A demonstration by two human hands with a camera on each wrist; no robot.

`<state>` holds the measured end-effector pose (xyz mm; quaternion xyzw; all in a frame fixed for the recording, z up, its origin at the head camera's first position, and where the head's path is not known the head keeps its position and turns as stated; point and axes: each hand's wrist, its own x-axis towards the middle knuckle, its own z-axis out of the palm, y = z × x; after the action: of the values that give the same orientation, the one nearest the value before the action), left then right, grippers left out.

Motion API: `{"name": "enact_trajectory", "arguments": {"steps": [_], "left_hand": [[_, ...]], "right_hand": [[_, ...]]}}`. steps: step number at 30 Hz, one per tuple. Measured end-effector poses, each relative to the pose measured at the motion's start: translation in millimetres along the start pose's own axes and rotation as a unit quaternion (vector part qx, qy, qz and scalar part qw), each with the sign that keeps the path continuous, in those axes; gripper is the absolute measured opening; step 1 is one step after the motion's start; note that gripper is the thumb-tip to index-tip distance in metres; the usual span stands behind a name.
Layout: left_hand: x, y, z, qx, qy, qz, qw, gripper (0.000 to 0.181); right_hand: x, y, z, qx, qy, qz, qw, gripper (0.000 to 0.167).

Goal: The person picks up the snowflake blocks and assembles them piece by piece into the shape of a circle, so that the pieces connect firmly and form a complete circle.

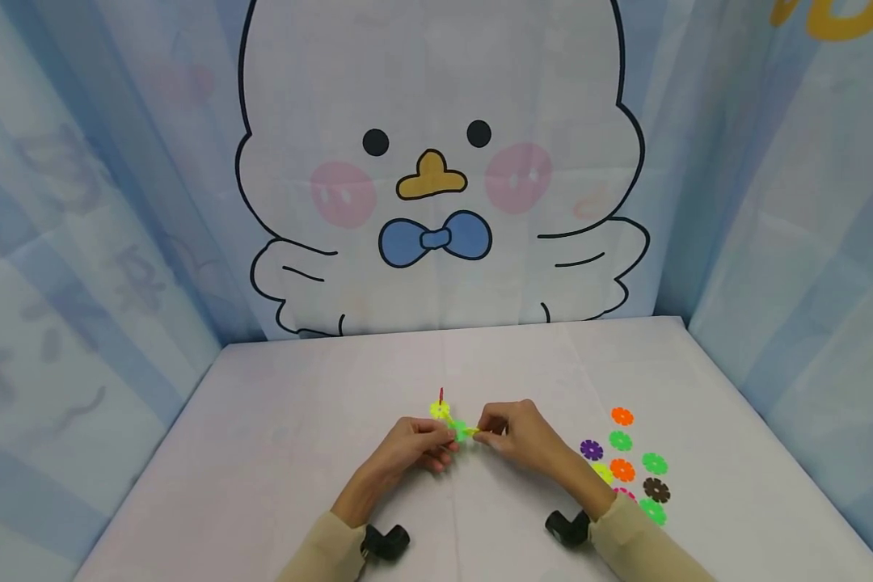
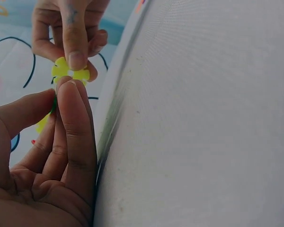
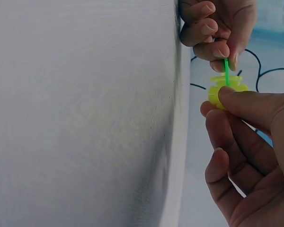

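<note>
My left hand (image 1: 413, 444) pinches a green notched snowflake disc (image 1: 460, 431) between thumb and fingers, just above the table. From it a yellow disc (image 1: 440, 411) extends away from me, with a red disc (image 1: 440, 395) seen edge-on at the far end. Opposite, my right hand (image 1: 522, 432) pinches another yellow disc (image 3: 215, 96) between thumb and forefinger. This yellow disc meets the green one's edge; how deep their slots engage is hidden by the fingers. In the left wrist view, the right thumb lies on the yellow disc's (image 2: 61, 70) face.
Loose discs lie on the white table (image 1: 298, 420) at the right, among them an orange disc (image 1: 622, 416), a purple disc (image 1: 592, 450) and a brown disc (image 1: 656, 490). My right forearm partly covers several. A printed curtain (image 1: 436, 291) stands behind the table.
</note>
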<state>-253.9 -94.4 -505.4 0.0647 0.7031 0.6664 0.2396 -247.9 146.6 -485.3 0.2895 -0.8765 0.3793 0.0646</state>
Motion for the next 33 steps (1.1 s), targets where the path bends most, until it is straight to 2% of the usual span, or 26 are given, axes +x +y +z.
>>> {"name": "enact_trajectory", "arguments": {"steps": [3,6,10,13,18,24,29,33], "left_hand": [[-0.5,0.9,0.5,0.004,-0.002,0.006,1.0,0.028],[-1.8,0.6,-0.2,0.007,-0.003,0.011,0.9999,0.028],[-1.4,0.2,-0.5,0.002,0.003,0.01,0.9999,0.027],[-1.1,0.1,-0.6,-0.003,0.006,0.009,0.9999,0.026],[-1.5,0.5,-0.5,-0.005,0.005,0.009,0.9999,0.027],[-0.9,-0.2,0.2,-0.008,0.006,0.006,0.9999,0.028],[0.3,-0.7,0.0,-0.014,0.013,0.002,0.9998,0.022],[0.1,-0.5,0.1,-0.023,0.015,-0.001,0.9996,0.015]], "right_hand": [[0.2,0,-2,0.002,-0.015,-0.001,0.9999,0.013],[0.4,2,-8,0.009,-0.056,0.009,0.9983,0.009],[-1.0,11,-31,0.01,-0.119,0.036,0.9922,0.006],[-3.3,22,-52,-0.005,-0.137,0.064,0.9885,0.011],[-11.5,45,-84,-0.049,-0.121,0.126,0.9834,0.013],[-28.8,67,-117,-0.095,-0.084,0.201,0.9713,0.02],[-42.0,83,-138,-0.126,-0.052,0.257,0.9567,0.02],[-50.2,91,-150,-0.149,-0.057,0.294,0.9423,0.028]]}}
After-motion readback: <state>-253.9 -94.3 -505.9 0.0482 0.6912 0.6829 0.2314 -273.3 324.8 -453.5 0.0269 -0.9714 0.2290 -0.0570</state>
